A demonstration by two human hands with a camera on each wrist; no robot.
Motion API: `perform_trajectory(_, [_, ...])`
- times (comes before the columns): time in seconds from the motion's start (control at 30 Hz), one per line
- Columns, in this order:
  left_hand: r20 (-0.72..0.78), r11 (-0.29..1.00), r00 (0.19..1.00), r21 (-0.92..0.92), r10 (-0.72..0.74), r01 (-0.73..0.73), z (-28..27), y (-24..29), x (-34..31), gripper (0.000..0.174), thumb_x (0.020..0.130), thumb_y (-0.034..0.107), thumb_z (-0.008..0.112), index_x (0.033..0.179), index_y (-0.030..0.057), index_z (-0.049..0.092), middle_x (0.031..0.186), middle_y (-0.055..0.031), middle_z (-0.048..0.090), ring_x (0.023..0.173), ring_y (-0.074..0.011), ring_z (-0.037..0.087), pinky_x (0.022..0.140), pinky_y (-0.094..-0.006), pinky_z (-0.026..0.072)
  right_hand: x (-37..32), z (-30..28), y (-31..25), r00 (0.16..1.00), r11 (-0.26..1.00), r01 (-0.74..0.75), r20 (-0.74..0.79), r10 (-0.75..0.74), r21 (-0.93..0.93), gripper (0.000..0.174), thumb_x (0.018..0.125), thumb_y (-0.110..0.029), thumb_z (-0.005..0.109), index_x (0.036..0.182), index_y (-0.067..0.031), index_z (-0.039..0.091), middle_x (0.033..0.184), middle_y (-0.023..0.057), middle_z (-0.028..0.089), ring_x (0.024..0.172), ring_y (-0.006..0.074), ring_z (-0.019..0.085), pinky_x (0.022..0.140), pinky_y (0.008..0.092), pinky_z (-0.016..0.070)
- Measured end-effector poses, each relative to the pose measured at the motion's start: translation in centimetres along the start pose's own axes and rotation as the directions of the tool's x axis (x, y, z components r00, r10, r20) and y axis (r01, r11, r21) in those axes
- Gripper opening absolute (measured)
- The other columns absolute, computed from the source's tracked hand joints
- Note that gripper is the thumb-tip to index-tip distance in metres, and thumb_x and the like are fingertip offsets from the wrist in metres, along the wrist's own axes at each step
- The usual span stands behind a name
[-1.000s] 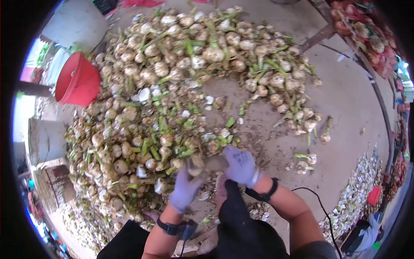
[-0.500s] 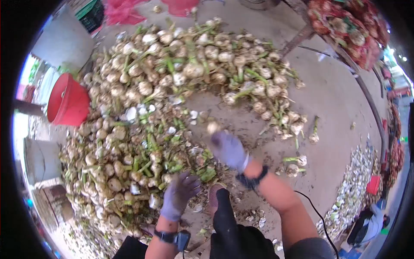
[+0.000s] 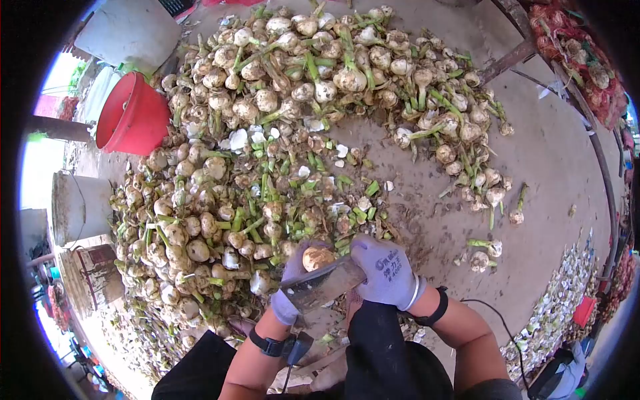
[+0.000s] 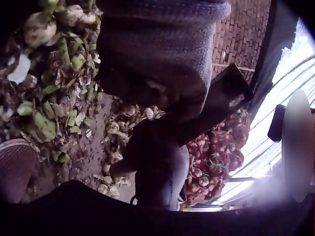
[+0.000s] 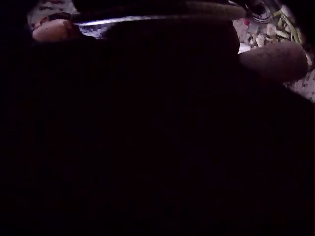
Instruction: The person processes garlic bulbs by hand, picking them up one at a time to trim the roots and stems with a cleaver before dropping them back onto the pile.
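In the head view my gloved left hand [image 3: 285,308] holds a round garlic bulb [image 3: 319,258], its brown-white top showing above the blade. My gloved right hand [image 3: 390,272] grips a knife with a broad, dirty metal blade [image 3: 325,285]. That blade lies across in front of the bulb and overlaps part of the left hand. From the left wrist, the left glove [image 4: 162,54] fills the upper middle in shadow, with the dark blade [image 4: 226,96] beyond it. The right wrist view is mostly black, with a bright blade edge [image 5: 147,19] along its top.
A large heap of garlic bulbs with green stems [image 3: 267,100] curves around the front and left. Cut stems and peel [image 3: 313,187] litter the floor before me. A red bucket [image 3: 137,117] and a whitish bucket [image 3: 80,207] stand left. A cable [image 3: 497,313] runs at right.
Half a second ago my hands were apart, the right reaching forward near a bulb and the left without one. Now they are together again, with a bulb in the left and the blade against it.
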State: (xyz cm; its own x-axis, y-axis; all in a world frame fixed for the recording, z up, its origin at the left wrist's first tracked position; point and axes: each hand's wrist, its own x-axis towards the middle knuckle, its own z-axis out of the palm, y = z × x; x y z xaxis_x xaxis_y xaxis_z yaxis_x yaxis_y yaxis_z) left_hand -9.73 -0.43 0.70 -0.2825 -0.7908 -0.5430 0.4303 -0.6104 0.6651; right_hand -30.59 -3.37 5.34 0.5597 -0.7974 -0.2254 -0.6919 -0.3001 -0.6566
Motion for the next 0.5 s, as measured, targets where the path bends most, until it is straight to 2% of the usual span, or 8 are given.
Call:
perform_trajectory(0.03, [-0.05, 0.967, 0.983, -0.195, -0.177, 0.165, -0.3, -0.1, 0.2, 0.064, 0.071, 0.015, 0.081, 0.123, 0.0026, 0.046, 0.11, -0.0062, 0.058, 0.097, -0.0121, 0.057, 0.087, -0.0274, 0.049, 0.1, 0.0, -0.2, 1.0, 1.0, 0.007, 0.024, -0.007, 0.023, 0.046, 0.064, -0.028, 0.066, 0.101, -0.0024, 0.056, 0.108, 0.014, 0.055, 0.094, 0.0332, 0.058, 0.078, 0.0422, 0.0477])
perform_trajectory(0.1, [-0.043, 0.968, 0.998, 0.247, 0.056, -0.044, 0.5, -0.3, -0.5, 0.05, 0.071, 0.012, 0.079, 0.112, 0.0024, 0.052, 0.105, -0.0064, 0.06, 0.093, -0.0123, 0.058, 0.084, -0.0271, 0.0502, -0.6, 2.3, 1.1, 0.989, 0.997, 0.073, -0.127, -0.068, 0.032, 0.042, 0.062, -0.024, 0.065, 0.097, -0.003, 0.057, 0.102, 0.0148, 0.056, 0.089, 0.0348, 0.059, 0.075, 0.0429, 0.0481])
perform_trajectory(0.17, [-0.092, 0.991, 0.996, -0.133, -0.008, -0.004, 2.6, 0.4, -1.9, 0.051, 0.071, 0.014, 0.08, 0.111, 0.0024, 0.051, 0.102, -0.0055, 0.06, 0.091, -0.0131, 0.059, 0.081, -0.0273, 0.0503, -0.8, 5.1, 3.7, 0.953, 0.99, 0.135, -0.279, -0.119, 0.036, 0.039, 0.059, -0.02, 0.064, 0.094, -0.0035, 0.058, 0.095, 0.0156, 0.058, 0.085, 0.0365, 0.059, 0.071, 0.0436, 0.0484])
perform_trajectory(0.2, [0.056, 0.939, 0.998, 0.344, -0.043, 0.022, 0.2, -0.1, -1.6, 0.058, 0.073, 0.013, 0.079, 0.121, 0.0035, 0.047, 0.112, -0.0056, 0.056, 0.099, -0.0138, 0.055, 0.082, -0.0276, 0.0487, -0.2, 5.9, 5.7, 0.975, 0.996, -0.076, -0.209, 0.082, 0.036, 0.036, 0.063, -0.02, 0.064, 0.094, -0.0027, 0.06, 0.093, 0.016, 0.06, 0.084, 0.0353, 0.061, 0.072, 0.0427, 0.0489])
perform_trajectory(0.23, [0.06, 0.937, 0.997, 0.35, -0.041, 0.017, 0.1, -0.9, -1.3, 0.058, 0.073, 0.013, 0.079, 0.121, 0.0035, 0.047, 0.112, -0.0056, 0.056, 0.099, -0.0138, 0.055, 0.082, -0.0276, 0.0487, 0.1, 6.1, 7.0, 0.949, 0.959, -0.281, -0.143, 0.281, 0.022, 0.033, 0.067, -0.02, 0.064, 0.095, -0.0019, 0.061, 0.091, 0.0163, 0.062, 0.084, 0.0341, 0.062, 0.072, 0.0418, 0.0493])
perform_trajectory(0.3, [0.145, 0.97, 0.98, -0.22, 0.138, -0.104, 0.9, -1.7, -0.9, 0.061, 0.072, 0.013, 0.08, 0.123, 0.0041, 0.047, 0.113, -0.0056, 0.054, 0.1, -0.0132, 0.054, 0.082, -0.0271, 0.0479, -0.8, 4.5, 6.8, 0.913, 0.905, -0.362, -0.108, 0.393, 0.225, 0.033, 0.073, -0.023, 0.062, 0.098, -0.0001, 0.062, 0.093, 0.0188, 0.063, 0.084, 0.0355, 0.063, 0.073, 0.041, 0.0502])
perform_trajectory(0.43, [-0.149, 0.763, 0.929, 0.621, 0.34, -0.18, 1.4, -0.4, 0.9, 0.05, 0.077, 0.01, 0.076, 0.119, 0.0034, 0.05, 0.106, -0.0054, 0.057, 0.091, -0.012, 0.057, 0.08, -0.0275, 0.0496, -2.1, 5.3, 4.3, 0.881, 0.852, -0.295, -0.222, 0.418, 0.433, 0.03, 0.083, -0.024, 0.062, 0.098, 0.0022, 0.063, 0.075, 0.0127, 0.065, 0.068, 0.0214, 0.062, 0.064, 0.0328, 0.0491])
perform_trajectory(0.5, [-0.243, 0.955, 0.947, 0.256, 0.211, -0.148, 3.1, 0.3, 0.3, 0.045, 0.08, 0.007, 0.071, 0.12, 0.0042, 0.049, 0.103, -0.0041, 0.057, 0.091, -0.0126, 0.057, 0.079, -0.0266, 0.0496, -2.1, 6.3, 2.9, 0.845, 0.685, -0.495, 0.113, 0.523, 0.534, 0.042, 0.087, -0.038, 0.055, 0.093, 0.0017, 0.064, 0.099, 0.0244, 0.065, 0.096, 0.0347, 0.065, 0.082, 0.0416, 0.0504])
